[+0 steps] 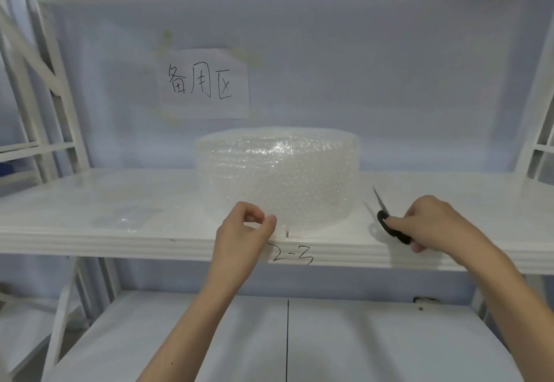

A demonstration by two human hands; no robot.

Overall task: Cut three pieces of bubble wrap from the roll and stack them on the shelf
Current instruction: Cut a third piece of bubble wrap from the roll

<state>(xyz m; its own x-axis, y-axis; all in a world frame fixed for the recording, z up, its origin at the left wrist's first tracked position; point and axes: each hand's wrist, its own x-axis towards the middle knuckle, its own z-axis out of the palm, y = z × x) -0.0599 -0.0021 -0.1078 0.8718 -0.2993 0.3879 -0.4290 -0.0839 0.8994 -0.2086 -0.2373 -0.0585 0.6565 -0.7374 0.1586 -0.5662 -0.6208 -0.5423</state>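
Left hand pinches the lower edge of the bubble wrap roll on the white shelf; right hand grips black-handled scissors, blades apart.

White metal racking stands against a pale blue wall. A paper sign with handwritten characters is stuck to the wall, a lower board sits beneath, and the light is soft and even

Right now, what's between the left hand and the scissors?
Head view: the lower front of the bubble wrap roll sits between the left hand and the scissors, then bare shelf.
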